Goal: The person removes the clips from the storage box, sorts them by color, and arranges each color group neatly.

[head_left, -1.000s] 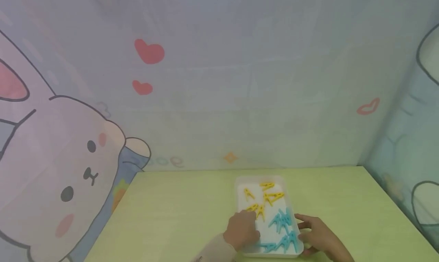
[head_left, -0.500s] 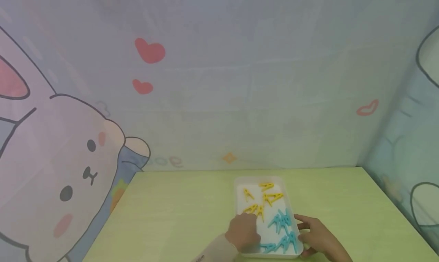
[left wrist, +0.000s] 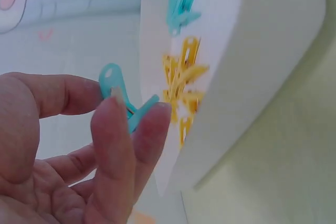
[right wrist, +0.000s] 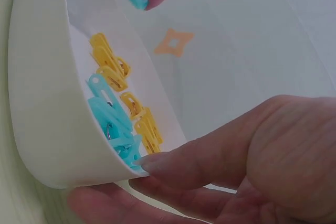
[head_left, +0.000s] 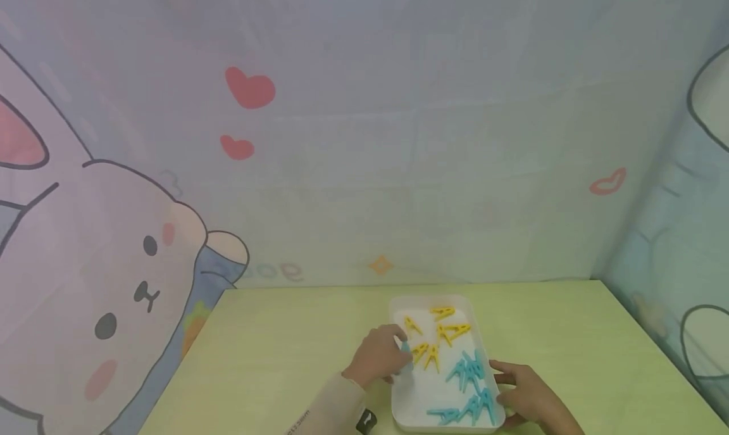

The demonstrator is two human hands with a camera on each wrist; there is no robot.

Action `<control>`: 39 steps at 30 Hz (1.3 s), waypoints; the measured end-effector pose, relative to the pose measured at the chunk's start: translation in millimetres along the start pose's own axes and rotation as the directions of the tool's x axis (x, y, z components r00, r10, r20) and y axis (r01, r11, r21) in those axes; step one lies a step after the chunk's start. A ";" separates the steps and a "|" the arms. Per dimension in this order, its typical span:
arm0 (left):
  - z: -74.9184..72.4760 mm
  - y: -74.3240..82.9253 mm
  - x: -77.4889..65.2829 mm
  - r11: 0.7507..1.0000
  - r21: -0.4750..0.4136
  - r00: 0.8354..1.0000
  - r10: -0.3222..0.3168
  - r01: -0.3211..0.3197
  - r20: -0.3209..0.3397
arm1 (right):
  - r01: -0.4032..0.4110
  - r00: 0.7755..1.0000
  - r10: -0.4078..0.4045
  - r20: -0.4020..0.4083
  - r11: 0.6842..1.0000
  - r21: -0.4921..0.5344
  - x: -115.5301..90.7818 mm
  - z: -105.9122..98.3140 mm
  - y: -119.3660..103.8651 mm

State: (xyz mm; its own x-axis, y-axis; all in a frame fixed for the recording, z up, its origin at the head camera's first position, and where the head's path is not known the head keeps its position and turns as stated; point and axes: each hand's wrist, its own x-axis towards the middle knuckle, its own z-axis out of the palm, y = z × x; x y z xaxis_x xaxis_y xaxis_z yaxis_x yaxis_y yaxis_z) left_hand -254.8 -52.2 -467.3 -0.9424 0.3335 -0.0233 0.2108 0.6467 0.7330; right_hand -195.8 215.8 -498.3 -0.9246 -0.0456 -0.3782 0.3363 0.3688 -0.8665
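A teal clothespin [left wrist: 112,78] is pinched between the thumb and fingers of my left hand [head_left: 378,359], held up over the left side of a white tray [head_left: 414,402]. In the right wrist view that clothespin shows at the top, clear of the others. My right hand [head_left: 528,392] grips the tray's right side near its front corner, thumb at the rim and fingers along the outer wall. Inside the tray, teal clothespins [head_left: 471,366] lie along the right and front, and yellow clothespins [head_left: 454,329] lie in the back half.
The tray stands on a light green table [head_left: 296,334], with table surface to its left and right. A pale curtain [head_left: 433,169] printed with hearts and a rabbit hangs behind the table's back edge.
My left hand has risen from the tray's front left and moved left and back, now with a teal clothespin in its fingers. The right hand stays at the tray's side.
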 end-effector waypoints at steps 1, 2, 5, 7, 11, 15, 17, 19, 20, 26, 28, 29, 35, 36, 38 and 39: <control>-5.0 -1.5 1.0 1.000 -0.006 1.000 0.002 -0.002 -0.013 | 0.000 1.000 0.000 0.000 1.000 0.000 -0.3 0.1 0.0; -9.9 -3.3 2.2 1.000 -0.013 1.000 0.005 -0.005 -0.026 | -0.004 1.000 0.004 0.000 1.000 -0.006 -0.5 0.4 -0.1; -22.2 -11.6 7.7 1.000 -0.027 0.998 -0.006 0.005 -0.064 | -0.025 1.000 0.025 -0.006 0.999 -0.027 -1.3 1.3 -1.5; -29.5 -17.5 11.9 0.999 -0.041 0.996 -0.027 0.024 -0.085 | -0.036 0.999 0.036 -0.014 0.999 -0.040 -2.2 2.3 -2.6; -40.2 -28.2 19.8 0.996 -0.046 0.990 -0.083 0.078 -0.118 | -0.040 0.999 0.039 -0.027 0.998 -0.055 -4.0 4.7 -2.8; -43.4 -39.2 26.9 0.993 -0.019 0.982 -0.122 0.121 -0.142 | -0.062 0.997 0.059 -0.042 0.995 -0.075 -4.9 8.0 -2.0; -43.1 -43.9 30.6 0.991 0.015 0.980 -0.129 0.133 -0.153 | -0.079 0.996 0.076 -0.045 0.994 -0.077 -5.6 9.8 -2.1; -42.0 -48.3 35.0 0.989 0.052 0.979 -0.125 0.135 -0.161 | -0.088 0.995 0.084 -0.048 0.993 -0.078 -7.0 11.3 -3.1; -41.4 -50.1 37.3 0.989 0.073 0.979 -0.118 0.131 -0.166 | -0.086 0.995 0.083 -0.048 0.993 -0.076 -8.1 12.0 -3.6; -37.2 -55.0 53.5 0.967 0.227 0.979 -0.071 0.115 -0.192 | -0.026 0.997 0.022 -0.071 0.998 -0.054 -13.4 13.4 -5.6; -35.3 -55.2 57.9 0.956 0.271 0.979 -0.055 0.109 -0.198 | -0.025 0.997 0.021 -0.075 0.999 -0.047 -13.5 13.1 -5.4; -34.1 -55.5 59.7 0.951 0.291 0.979 -0.046 0.104 -0.199 | -0.018 0.997 0.015 -0.074 0.999 -0.041 -13.5 12.9 -5.2; -25.4 -61.9 67.8 0.929 0.361 0.977 -0.007 0.085 -0.212 | -0.007 0.998 0.006 -0.070 1.000 -0.023 -12.1 13.6 -3.0; -24.1 -63.6 68.5 0.923 0.375 0.977 -0.002 0.084 -0.215 | -0.005 0.998 0.004 -0.069 1.000 -0.021 -11.4 13.8 -2.0; -20.6 -66.5 70.1 0.916 0.393 0.976 0.004 0.084 -0.218 | -0.003 0.998 0.002 -0.065 1.000 -0.016 -10.0 13.3 -0.5; -19.2 -67.7 70.5 0.913 0.398 0.976 0.003 0.086 -0.220 | -0.002 0.998 0.001 -0.063 1.000 -0.016 -9.2 13.1 0.1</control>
State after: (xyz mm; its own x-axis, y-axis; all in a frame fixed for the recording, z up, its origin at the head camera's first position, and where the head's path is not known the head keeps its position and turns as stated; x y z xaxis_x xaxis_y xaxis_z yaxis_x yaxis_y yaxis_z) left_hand -340.5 -85.7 -505.4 -0.9757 0.1770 0.1290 0.2144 0.8924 0.3972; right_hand -184.9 204.1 -499.1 -0.9337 0.0136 -0.3578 0.3353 0.3838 -0.8604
